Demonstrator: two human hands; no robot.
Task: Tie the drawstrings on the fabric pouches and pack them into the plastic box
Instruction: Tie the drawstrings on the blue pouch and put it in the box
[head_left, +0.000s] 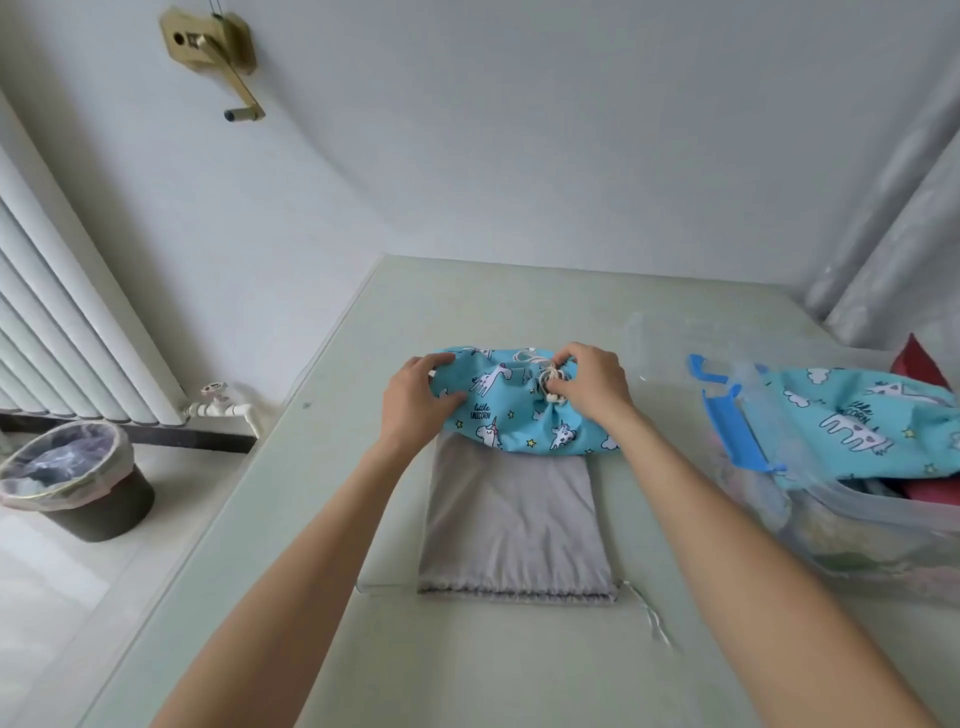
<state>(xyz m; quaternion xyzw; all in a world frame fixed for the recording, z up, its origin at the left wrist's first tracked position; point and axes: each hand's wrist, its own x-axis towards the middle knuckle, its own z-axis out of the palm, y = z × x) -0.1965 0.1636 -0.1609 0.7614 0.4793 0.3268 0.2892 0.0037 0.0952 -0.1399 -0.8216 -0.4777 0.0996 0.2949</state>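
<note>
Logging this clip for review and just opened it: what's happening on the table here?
A person is working on a blue unicorn pouch lying across the far end of a flat grey pouch on the table. The right hand pinches the white drawstring at the gathered neck, while the left hand grips the pouch's left end. To the right, a clear plastic box already holds another unicorn pouch. The grey pouch's strings lie loose.

Bare table leftward (plastic box crowds the right edge).
</note>
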